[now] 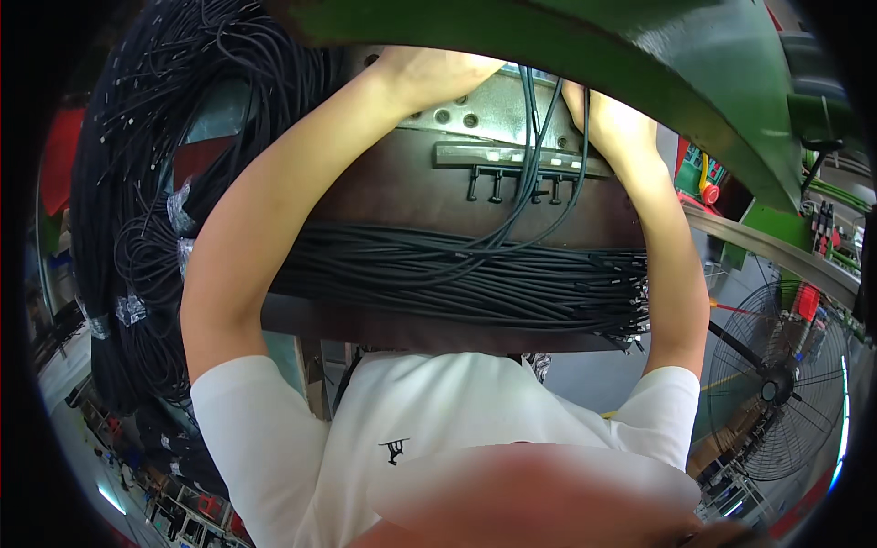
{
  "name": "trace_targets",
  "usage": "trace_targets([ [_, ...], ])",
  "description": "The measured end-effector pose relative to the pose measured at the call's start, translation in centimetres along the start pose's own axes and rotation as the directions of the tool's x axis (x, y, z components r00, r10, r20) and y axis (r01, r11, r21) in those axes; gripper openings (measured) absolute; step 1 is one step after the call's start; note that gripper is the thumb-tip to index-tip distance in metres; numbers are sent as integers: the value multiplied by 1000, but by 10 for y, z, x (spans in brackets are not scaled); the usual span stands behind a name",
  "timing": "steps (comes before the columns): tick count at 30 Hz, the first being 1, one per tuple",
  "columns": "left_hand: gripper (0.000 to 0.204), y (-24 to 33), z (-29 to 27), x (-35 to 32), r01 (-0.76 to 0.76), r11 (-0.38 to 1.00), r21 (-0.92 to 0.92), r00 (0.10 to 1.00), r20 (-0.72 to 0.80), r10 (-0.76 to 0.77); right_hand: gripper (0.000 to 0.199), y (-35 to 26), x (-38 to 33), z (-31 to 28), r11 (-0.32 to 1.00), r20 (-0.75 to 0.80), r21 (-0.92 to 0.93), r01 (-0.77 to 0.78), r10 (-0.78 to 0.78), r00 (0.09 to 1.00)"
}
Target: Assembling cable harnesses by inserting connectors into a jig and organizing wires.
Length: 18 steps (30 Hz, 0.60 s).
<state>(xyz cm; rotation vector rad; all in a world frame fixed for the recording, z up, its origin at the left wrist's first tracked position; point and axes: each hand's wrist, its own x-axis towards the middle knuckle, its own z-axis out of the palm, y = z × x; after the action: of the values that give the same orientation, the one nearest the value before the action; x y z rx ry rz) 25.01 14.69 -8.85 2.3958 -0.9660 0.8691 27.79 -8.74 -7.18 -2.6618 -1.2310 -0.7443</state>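
Both arms reach forward under a green machine frame (585,36). My left hand (438,75) is over a metal plate (425,128) with bolt holes, its fingers hidden behind the frame. My right hand (614,121) lies close beside a few black cables (531,137); its fingertips are also covered, so what either hand holds cannot be made out. Those cables run down from between the hands, across a metal bar (466,157) with several small black T-shaped pieces under it, toward a thick bundle of black cables (438,274) lying crosswise before me.
Large hanks of black cable (137,210) hang at the left, some wrapped in clear film (180,208). A standing fan (776,385) is at the right, below a metal rail (776,242). A dark brown surface (384,196) carries the cable bundle.
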Motion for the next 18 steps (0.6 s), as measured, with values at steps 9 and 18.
trace_targets([
  [9, 9, 12, -4, 3, 190, 980, -55, 981, -21, -191, 25, 29, -21, 29, 993, 53, 107, -59, 54, 997],
  [18, 32, 63, -4, 36, 487, 867, 106, 843, 200, -499, 28, 17, -1, 21, 907, 76, 359, -220, 206, 975],
])
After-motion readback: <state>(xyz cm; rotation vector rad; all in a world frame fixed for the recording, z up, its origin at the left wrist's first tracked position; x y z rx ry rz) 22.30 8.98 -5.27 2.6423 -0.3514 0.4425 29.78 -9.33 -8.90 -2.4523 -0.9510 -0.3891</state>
